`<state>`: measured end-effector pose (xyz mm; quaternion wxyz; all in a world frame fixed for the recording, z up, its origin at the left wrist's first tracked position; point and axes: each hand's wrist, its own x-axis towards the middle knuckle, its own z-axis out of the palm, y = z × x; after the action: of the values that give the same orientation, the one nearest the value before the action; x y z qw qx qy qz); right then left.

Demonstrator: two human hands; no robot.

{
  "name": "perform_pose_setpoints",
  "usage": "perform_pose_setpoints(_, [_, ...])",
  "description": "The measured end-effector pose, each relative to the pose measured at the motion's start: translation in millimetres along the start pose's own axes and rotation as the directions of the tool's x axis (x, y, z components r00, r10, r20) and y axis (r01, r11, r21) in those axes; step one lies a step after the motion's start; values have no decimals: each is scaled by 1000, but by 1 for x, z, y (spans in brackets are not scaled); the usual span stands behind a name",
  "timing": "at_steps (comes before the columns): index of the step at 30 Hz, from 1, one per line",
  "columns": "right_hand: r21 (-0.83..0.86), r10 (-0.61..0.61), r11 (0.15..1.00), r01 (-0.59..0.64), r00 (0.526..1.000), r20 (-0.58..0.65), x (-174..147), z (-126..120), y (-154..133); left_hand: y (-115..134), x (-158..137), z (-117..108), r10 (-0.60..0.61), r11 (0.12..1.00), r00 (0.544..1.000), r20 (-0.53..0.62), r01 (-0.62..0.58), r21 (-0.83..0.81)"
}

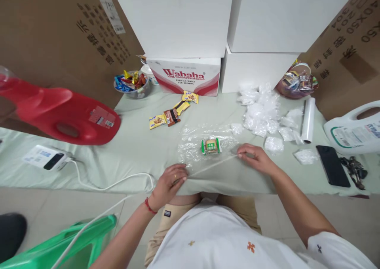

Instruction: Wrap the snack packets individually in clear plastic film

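On the green cloth, a sheet of clear plastic film (190, 144) lies spread out in front of me. A small wrapped snack (211, 146) with green ends rests on the middle of the film. My left hand (172, 180) pinches the film's near left corner between thumb and fingers. At the near right corner, my right hand (254, 157) pinches the film the same way. The near edge is drawn taut between both hands. Beyond the film lie several yellow and brown snack packets (171, 117). A pile of film-wrapped bundles (258, 108) sits to the right.
White boxes (183, 77) stand along the back. Bowls of snacks (133, 86) stand at both sides. At right are a film roll (308, 120), a phone (332, 166), keys (354, 172) and a white jug (354, 130). A red jug (68, 116) and white cable (109, 186) occupy the left.
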<state>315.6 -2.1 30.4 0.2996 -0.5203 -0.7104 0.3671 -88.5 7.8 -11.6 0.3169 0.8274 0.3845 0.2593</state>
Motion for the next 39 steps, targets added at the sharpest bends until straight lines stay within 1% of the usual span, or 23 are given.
perform_pose_setpoints(2, [2,70,998,-70,997,-24,19,-9,-1,2,17,-6,-124,991,992,-36,122,-60])
perform_pose_setpoints(4, [8,133,991,-133,989,-67,39,-13,1,-1,38,-11,-268,960,959,-90,258,-106])
perform_pose_setpoints(8, [18,223,975,-223,968,-110,71,-11,14,-22,86,-15,-501,864,846,-183,477,-159])
perform_pose_setpoints(10, [-23,278,959,-282,953,-123,82,-6,21,-33,106,-15,-558,830,801,-216,544,-123])
perform_pose_setpoints(12, [-66,326,939,-337,936,-133,88,0,29,-38,119,-15,-529,832,779,-335,554,-25])
perform_pose_setpoints(13, [-86,342,931,-355,930,-135,89,3,32,-35,123,-14,-472,844,771,-428,536,35])
perform_pose_setpoints(15, [-122,359,919,-375,924,-135,88,8,36,-21,125,-13,-290,869,745,-601,468,161])
perform_pose_setpoints(16, [-138,364,914,-381,922,-134,87,9,36,-10,123,-11,-189,881,743,-642,417,222])
perform_pose_setpoints(17, [-157,371,908,-388,920,-129,86,9,35,2,121,-8,-95,893,759,-644,352,282])
perform_pose_setpoints(18, [-182,379,901,-395,918,-118,85,7,33,15,119,-3,-14,903,803,-596,266,338])
perform_pose_setpoints(20, [-264,403,872,-413,910,-92,86,-1,25,37,115,11,131,912,915,-382,40,409])
perform_pose_setpoints(21, [-325,411,847,-421,906,-103,89,-8,19,44,114,20,186,903,942,-278,-53,426])
perform_pose_setpoints(23, [-466,371,775,-426,905,-210,99,-21,7,50,114,37,205,894,970,-130,-132,429])
perform_pose_setpoints(25, [-592,233,704,-392,915,-329,119,-32,-5,48,116,49,160,898,985,-65,-118,423])
perform_pose_setpoints(26, [-645,159,680,-349,929,-335,132,-33,-10,45,117,53,136,902,989,-51,-102,420])
perform_pose_setpoints(27, [-689,108,666,-285,951,-290,146,-32,-13,43,118,55,117,905,992,-44,-88,416])
perform_pose_setpoints(28, [-720,88,662,-210,975,-204,161,-27,-15,41,119,56,105,907,994,-43,-78,413])
perform_pose_setpoints(29, [-736,103,663,-138,990,-93,176,-20,-17,40,120,56,99,910,994,-43,-73,409])
perform_pose_setpoints(30, [-742,147,665,-83,989,21,191,-11,-17,39,121,56,96,911,994,-44,-70,406])
perform_pose_setpoints(32, [-732,266,680,-39,944,197,216,9,-19,39,122,55,95,915,994,-47,-69,398])
perform_pose_setpoints(35, [-656,366,753,-41,855,367,237,29,-24,39,122,55,97,921,994,-57,-68,385])
perform_pose_setpoints(37, [-575,348,817,-28,819,455,242,30,-29,37,121,56,94,924,994,-59,-65,377])
perform_pose_setpoints(39, [-488,269,873,8,826,496,241,24,-34,36,119,57,84,925,995,-56,-57,375])
